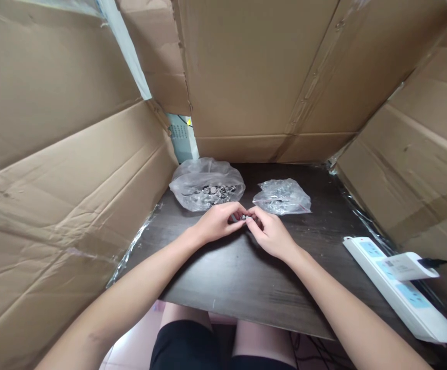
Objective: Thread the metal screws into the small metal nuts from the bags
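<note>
My left hand (218,222) and my right hand (270,232) meet fingertip to fingertip over the dark wooden table (246,277). Between the pinched fingers sits a small metal part (245,218), too small to name. Just behind my left hand lies an open clear plastic bag (206,183) holding several small round metal pieces. A smaller sealed clear bag (282,197) with small metal parts lies behind my right hand.
Cardboard walls (65,169) enclose the table on the left, back and right. A white power strip (400,288) with a white plug and black cable lies along the right edge. My knees show below the table's front edge.
</note>
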`<state>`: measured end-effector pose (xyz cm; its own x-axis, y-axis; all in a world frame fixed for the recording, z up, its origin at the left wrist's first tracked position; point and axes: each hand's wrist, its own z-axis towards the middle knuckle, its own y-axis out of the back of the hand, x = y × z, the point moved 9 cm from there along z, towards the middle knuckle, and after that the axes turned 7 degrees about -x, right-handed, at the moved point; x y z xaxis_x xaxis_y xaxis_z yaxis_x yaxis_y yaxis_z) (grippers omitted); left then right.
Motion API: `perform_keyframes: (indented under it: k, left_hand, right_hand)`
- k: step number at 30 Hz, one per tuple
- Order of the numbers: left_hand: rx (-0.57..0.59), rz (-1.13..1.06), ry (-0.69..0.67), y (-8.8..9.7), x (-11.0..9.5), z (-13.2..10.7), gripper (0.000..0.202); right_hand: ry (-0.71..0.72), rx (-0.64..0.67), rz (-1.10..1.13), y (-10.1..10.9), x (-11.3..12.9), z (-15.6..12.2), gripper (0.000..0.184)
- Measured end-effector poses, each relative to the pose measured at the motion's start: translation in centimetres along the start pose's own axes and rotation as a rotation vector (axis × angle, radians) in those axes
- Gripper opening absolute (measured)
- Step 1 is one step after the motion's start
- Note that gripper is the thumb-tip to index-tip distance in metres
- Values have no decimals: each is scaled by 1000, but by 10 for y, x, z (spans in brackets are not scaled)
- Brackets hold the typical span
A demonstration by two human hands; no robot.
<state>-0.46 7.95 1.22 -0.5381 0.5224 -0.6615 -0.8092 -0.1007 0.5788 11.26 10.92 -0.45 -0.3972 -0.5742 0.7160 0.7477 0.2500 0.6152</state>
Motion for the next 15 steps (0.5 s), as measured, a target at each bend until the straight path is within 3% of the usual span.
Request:
perform_keyframes:
  k: [4, 11, 15]
  left_hand:
    - [-8, 10, 6, 1, 0, 0, 15]
    - [-10, 4, -13, 1, -3, 0, 15]
    - [-7, 12, -10, 1, -3, 0, 14]
  right_hand:
    - [7, 18, -15, -1, 2, 0, 25]
    - [-44, 9, -13, 1, -1, 0, 14]
    - [-41, 11, -49, 0, -1, 0, 23]
